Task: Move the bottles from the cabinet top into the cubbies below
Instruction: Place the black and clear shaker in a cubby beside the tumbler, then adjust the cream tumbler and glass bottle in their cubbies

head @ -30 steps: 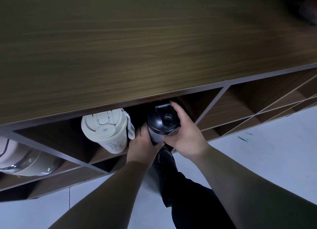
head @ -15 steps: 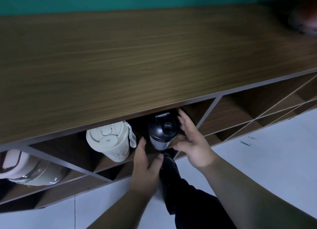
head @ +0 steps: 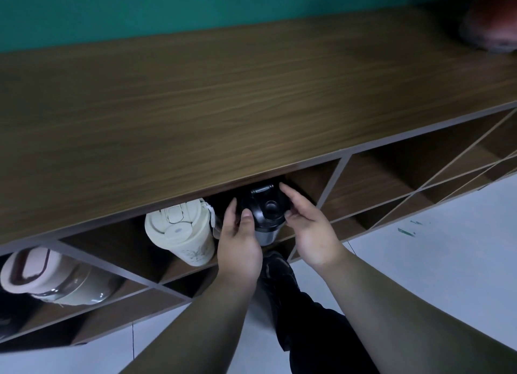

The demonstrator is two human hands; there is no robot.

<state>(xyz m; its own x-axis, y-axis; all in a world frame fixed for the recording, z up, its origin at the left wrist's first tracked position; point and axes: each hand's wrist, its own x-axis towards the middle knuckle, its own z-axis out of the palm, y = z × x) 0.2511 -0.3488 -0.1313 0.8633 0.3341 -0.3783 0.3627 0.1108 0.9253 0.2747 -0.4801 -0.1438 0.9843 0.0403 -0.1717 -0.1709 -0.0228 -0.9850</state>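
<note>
Black and capped with a flip lid, the shaker bottle (head: 264,210) sits in a diamond-shaped cubby (head: 313,183) just under the front edge of the cabinet top (head: 223,108), its lid facing outward and its steel body resting in the V of the slanted boards. The left hand (head: 239,242) cups the lid from one side, thumb laid on its rim; the right hand (head: 310,228) curves round the other side, fingertips touching or very nearly touching the lid. Neither hand looks clamped hard; whether this is a light hold or a mere steadying touch I cannot tell.

To finish the step well, the bottle should probably settle fully into the bottom of the V before both hands let go, since a round body on slanted boards may roll forward. A gentle push inward, then a slow release, seems wise.

Beside it, in the same cubby, lies a cream tumbler (head: 181,233); further left, a pink-lidded bottle (head: 50,278). One reddish object (head: 492,24) stands on the cabinet top, too blurred to identify.
</note>
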